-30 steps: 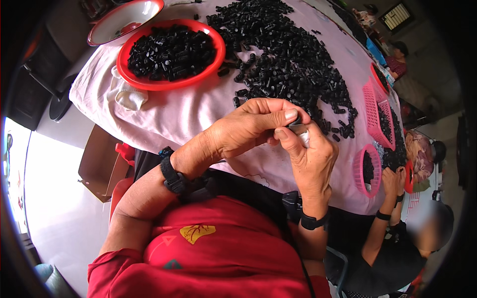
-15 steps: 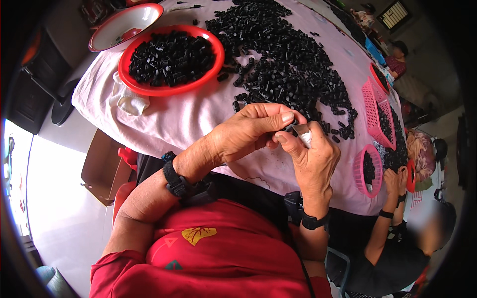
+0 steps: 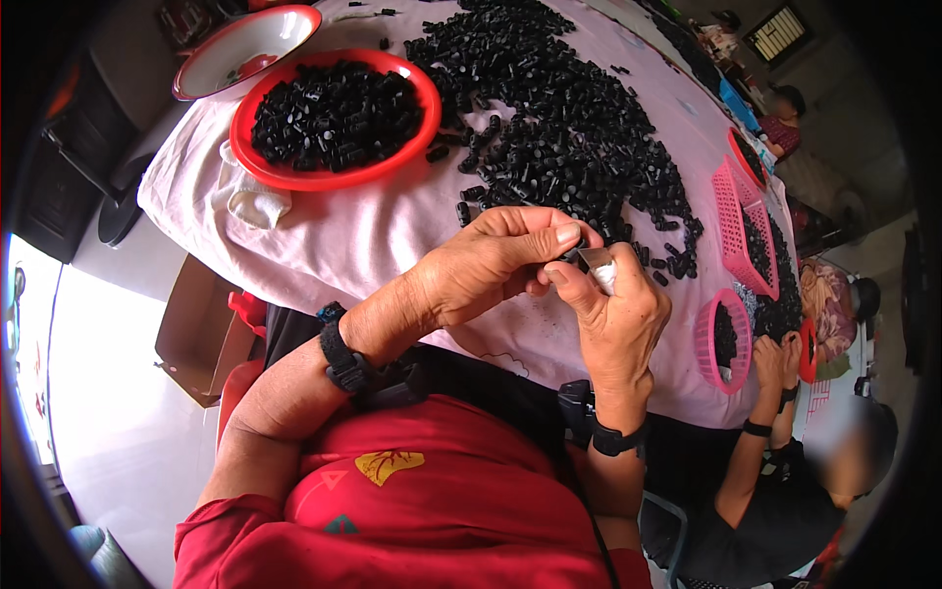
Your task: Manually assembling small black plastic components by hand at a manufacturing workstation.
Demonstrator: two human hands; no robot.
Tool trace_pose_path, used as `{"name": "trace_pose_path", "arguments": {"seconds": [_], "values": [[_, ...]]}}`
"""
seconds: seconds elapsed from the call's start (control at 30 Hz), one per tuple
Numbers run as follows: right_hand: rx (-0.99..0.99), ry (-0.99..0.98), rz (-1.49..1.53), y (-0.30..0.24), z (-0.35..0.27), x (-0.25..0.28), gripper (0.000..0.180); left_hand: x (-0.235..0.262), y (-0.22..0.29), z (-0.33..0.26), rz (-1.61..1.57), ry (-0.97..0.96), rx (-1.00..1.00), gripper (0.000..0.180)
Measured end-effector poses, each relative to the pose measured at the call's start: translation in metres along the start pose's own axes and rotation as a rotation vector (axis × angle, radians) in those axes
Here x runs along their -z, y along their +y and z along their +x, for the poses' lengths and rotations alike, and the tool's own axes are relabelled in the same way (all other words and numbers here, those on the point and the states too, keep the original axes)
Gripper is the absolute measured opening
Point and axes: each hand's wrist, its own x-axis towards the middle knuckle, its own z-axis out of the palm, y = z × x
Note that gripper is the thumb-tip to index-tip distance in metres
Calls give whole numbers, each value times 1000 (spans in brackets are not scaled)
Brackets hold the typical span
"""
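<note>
My left hand [image 3: 471, 263] pinches a small black cylindrical piece [image 3: 573, 252] between thumb and fingers, and the fingers cover most of it. Close against it is a flat metal blade [image 3: 595, 258] with white wrapping at its base, gripped by my right hand [image 3: 626, 319]. The two hands meet over the near side of the table, fingertips almost touching. Just beyond them spreads a large heap of similar black pieces [image 3: 564, 128]. To the left, a red basin [image 3: 238, 147] is filled with more of them.
A white enamel basin [image 3: 211, 71] with a red rim stands behind the red one. Pink cloth [image 3: 392, 221] covers the table. At right are a pink rectangular basket [image 3: 728, 221] and a round pink basket [image 3: 705, 348]. A co-worker's hands [image 3: 775, 361] work beyond them. A cardboard box [image 3: 191, 339] sits lower left.
Both hands keep nearly the same pose, with the blade still against the black piece. The whole view has shifted very slightly.
</note>
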Motion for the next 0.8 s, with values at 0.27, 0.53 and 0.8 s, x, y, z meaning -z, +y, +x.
{"name": "trace_pose_path", "arguments": {"seconds": [0.27,0.53,0.8], "values": [[-6,-8,-25,1,0,-2,56,2,-4,3,-7,11,-9,28],[9,-44,-64,1,1,-5,55,4,-7,3,-37,13,-6,28],[-110,-13,381,-7,0,5,30,2,5,0,-97,-55,5,29]]}}
